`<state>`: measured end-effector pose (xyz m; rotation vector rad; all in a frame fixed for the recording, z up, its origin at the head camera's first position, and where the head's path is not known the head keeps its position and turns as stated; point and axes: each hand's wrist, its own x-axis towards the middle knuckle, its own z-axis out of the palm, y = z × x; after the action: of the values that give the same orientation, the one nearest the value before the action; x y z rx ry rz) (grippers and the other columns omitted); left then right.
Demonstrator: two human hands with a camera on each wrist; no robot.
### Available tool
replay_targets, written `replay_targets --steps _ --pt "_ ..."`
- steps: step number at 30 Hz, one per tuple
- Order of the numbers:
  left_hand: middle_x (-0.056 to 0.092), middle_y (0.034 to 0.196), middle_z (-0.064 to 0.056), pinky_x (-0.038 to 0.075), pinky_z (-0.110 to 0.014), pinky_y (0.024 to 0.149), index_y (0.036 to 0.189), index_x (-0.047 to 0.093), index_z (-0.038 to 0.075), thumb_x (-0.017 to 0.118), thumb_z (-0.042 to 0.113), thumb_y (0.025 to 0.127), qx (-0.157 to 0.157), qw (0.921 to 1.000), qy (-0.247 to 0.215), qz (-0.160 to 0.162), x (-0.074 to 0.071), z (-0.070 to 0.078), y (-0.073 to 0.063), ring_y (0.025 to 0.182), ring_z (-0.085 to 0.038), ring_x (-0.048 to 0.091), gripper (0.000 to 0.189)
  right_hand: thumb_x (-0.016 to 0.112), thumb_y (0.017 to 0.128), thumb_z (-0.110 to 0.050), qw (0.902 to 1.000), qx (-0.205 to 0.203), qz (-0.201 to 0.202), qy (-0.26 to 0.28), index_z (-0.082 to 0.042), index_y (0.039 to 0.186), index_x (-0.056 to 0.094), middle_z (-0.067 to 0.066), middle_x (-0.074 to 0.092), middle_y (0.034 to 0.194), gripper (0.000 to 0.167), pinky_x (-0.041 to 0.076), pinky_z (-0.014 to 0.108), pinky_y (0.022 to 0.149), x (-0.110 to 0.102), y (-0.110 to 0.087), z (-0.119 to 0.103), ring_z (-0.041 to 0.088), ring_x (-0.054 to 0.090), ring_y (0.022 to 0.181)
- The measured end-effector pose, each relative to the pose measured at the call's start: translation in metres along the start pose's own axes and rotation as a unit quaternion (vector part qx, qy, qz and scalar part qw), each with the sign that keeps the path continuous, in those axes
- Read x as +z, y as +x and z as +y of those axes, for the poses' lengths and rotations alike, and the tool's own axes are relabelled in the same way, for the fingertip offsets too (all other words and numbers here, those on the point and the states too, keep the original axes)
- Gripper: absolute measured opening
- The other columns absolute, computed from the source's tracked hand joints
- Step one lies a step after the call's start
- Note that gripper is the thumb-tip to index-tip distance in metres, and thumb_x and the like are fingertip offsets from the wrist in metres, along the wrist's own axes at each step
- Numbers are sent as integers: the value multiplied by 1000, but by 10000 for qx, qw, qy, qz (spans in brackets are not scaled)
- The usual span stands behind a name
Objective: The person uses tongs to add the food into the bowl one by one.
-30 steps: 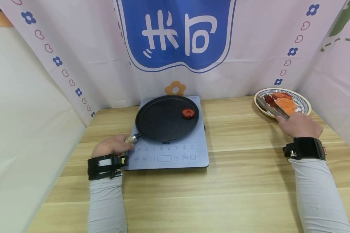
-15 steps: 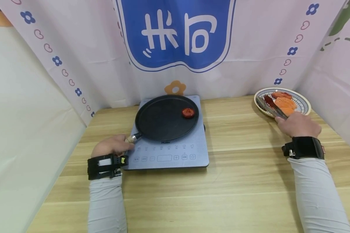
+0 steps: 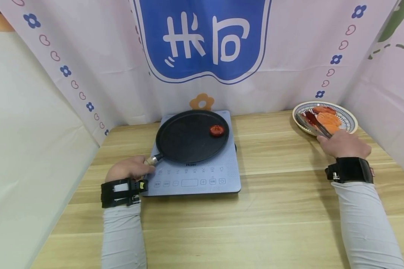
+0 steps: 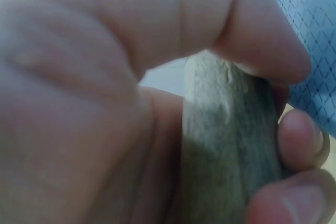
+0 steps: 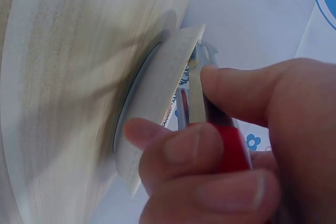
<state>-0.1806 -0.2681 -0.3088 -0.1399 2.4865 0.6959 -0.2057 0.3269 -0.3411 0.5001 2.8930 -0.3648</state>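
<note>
My left hand grips the wooden handle of a flat black pan, its fingers curled round it in the left wrist view. On the pan's right side lies a small round red piece of food. Over at the right, my right hand holds metal tongs with a red part at the grip. The tips of the tongs reach into a patterned plate bearing orange slices and red pieces. What lies between the tips is too small to tell.
Beneath the pan is a pale blue induction cooker with touch buttons along its front. Both cooker and plate stand on a wooden table. A printed cloth hangs behind, and pale cloth walls stand at both sides.
The tongs' arms have shifted slightly over the plate, one now further right over the orange slices. My left hand, the pan and the red piece stay where they were.
</note>
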Motion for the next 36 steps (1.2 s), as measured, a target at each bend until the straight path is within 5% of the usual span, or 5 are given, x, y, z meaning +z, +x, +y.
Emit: replay_targets --steps 5,19,25,32,36 --pt "55 77 -2 45 -27 59 114 54 0 59 26 102 -7 10000 29 -1 -1 1 0 63 -14 52 29 24 104 -68 9998 32 -171 13 14 135 48 46 51 131 91 46 67 89 2 2 -1 59 55 116" --pt "55 78 -3 45 -27 60 114 55 0 59 27 103 -74 10000 63 2 0 2 -1 65 -15 52 29 31 106 -62 9998 -110 -42 134 12 128 53 43 57 124 80 46 64 80 5 9 5 58 59 107" --pt "55 79 -4 45 -27 60 115 54 0 59 26 103 -93 10000 -2 -9 1 1 -1 66 -15 52 30 33 108 -59 9997 -230 27 126 10 119 57 39 58 114 74 46 62 76 5 7 5 53 59 99" --pt "54 77 -2 44 -27 58 114 54 0 58 27 103 -74 10000 20 9 1 0 -1 64 -14 51 29 36 109 -52 9990 -362 191 198 -7 67 59 31 62 98 66 44 54 69 8 7 3 46 59 91" --pt "54 77 -2 44 -27 58 113 54 0 58 26 103 -56 10000 33 19 0 0 -1 63 -14 51 28 36 110 -51 9991 -278 187 243 3 86 64 37 61 107 65 44 57 73 10 9 3 51 59 97"
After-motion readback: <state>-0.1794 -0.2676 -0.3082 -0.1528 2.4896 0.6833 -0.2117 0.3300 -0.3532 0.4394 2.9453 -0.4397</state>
